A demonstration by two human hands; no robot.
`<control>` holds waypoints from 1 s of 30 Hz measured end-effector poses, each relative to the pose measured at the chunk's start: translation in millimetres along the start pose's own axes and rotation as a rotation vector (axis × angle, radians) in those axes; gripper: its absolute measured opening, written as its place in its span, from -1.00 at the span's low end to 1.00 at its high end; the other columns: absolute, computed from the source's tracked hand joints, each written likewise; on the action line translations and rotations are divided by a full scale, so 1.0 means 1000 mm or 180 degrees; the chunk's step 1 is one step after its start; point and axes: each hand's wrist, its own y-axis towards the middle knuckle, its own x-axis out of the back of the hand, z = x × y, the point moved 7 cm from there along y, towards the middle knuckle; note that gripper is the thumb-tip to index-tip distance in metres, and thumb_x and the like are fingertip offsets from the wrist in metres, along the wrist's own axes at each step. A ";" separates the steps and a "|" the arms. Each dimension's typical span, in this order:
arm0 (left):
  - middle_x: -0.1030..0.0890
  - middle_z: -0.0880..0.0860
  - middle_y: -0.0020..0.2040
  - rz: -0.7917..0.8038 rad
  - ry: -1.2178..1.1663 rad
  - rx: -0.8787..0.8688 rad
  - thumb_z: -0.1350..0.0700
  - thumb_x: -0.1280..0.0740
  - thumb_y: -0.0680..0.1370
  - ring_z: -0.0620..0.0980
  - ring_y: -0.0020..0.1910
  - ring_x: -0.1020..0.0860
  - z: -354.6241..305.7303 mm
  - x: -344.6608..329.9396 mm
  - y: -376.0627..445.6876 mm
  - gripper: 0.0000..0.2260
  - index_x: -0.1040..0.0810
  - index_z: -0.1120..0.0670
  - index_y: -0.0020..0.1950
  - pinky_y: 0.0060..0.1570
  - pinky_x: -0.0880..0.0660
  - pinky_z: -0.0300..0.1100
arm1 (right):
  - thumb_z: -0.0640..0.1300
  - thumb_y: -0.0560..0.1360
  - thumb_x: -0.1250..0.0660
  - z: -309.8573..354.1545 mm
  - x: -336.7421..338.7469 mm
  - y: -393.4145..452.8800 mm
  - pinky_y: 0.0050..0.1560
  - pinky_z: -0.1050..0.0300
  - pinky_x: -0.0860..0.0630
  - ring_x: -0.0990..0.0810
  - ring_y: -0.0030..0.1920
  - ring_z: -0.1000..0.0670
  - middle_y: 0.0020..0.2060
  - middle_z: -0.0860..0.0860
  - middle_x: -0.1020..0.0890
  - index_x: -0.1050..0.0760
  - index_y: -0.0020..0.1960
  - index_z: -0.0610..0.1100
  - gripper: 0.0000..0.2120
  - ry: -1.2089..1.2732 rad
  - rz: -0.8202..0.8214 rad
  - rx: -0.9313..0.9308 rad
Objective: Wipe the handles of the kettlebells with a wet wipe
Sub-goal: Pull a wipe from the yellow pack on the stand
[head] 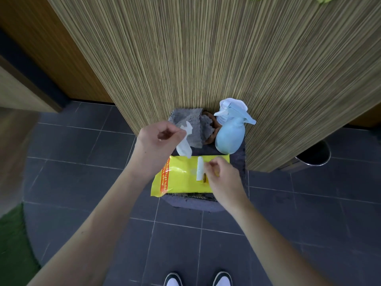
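Wet wipe (184, 144) pinched in left hand (159, 139), above yellow pack (177, 176)

The left hand (160, 139) pinches a wipe (185, 144) that hangs above the pack (177, 178). Right of that grip, the right hand (222, 178) rests on the pack's flap (200, 168). Behind both grips lie a cloth (193, 124) and, to its right, a sprayer (231, 133).
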 end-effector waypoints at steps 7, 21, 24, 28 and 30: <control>-0.73 0.05 -0.17 -0.0109 -0.0259 0.0054 0.18 -0.46 0.60 -0.06 -0.21 -0.68 0.009 0.003 -0.007 -0.93 -0.70 0.11 -0.07 -0.07 -0.64 -0.11 | 0.19 0.67 -0.02 -0.017 -0.092 -0.034 0.65 -0.23 -0.03 0.05 0.68 -0.18 0.69 -0.06 -0.04 -0.10 0.68 -0.11 -0.33 -0.2273 0.0869 0.1203; -0.73 -0.03 -0.18 0.0721 0.0004 -0.0388 0.17 -0.45 0.60 -0.18 -0.20 -0.66 -0.066 -0.027 -0.044 -0.87 -0.73 0.05 -0.13 -0.12 -0.56 -0.34 | 0.07 0.71 -0.12 -0.036 0.006 -0.086 0.67 -0.05 0.15 0.19 0.68 -0.04 0.69 -0.01 0.00 -0.07 0.67 -0.06 -0.41 -0.2121 0.0407 0.0627; -0.69 -0.07 -0.20 0.1027 0.0255 -0.0694 0.19 -0.45 0.60 -0.19 -0.24 -0.61 -0.106 -0.045 -0.069 -0.86 -0.70 0.06 -0.16 -0.22 -0.46 -0.41 | 0.09 0.71 -0.10 -0.054 0.071 -0.130 0.67 0.03 0.18 0.21 0.68 0.03 0.69 0.04 0.01 -0.08 0.66 -0.02 -0.44 -0.1844 0.0116 0.0045; -0.66 -0.14 -0.17 0.0820 0.0419 -0.0990 0.20 -0.45 0.60 -0.13 -0.14 -0.63 -0.154 -0.053 -0.106 -0.85 -0.65 0.00 -0.14 -0.16 -0.43 -0.45 | 0.08 0.71 -0.16 -0.069 0.157 -0.215 0.67 0.04 0.10 0.17 0.67 0.06 0.67 0.07 -0.11 -0.20 0.62 0.01 -0.49 -0.1456 -0.0479 -0.0543; -0.66 -0.17 -0.14 0.0942 0.0482 -0.1105 0.19 -0.42 0.62 -0.16 -0.11 -0.63 -0.180 -0.064 -0.137 -0.86 -0.61 -0.03 -0.09 -0.16 -0.43 -0.47 | 0.05 0.69 -0.23 -0.077 0.200 -0.265 0.65 0.01 0.02 0.13 0.64 0.10 0.64 0.09 -0.20 -0.27 0.58 0.02 -0.52 -0.1295 -0.0845 -0.0796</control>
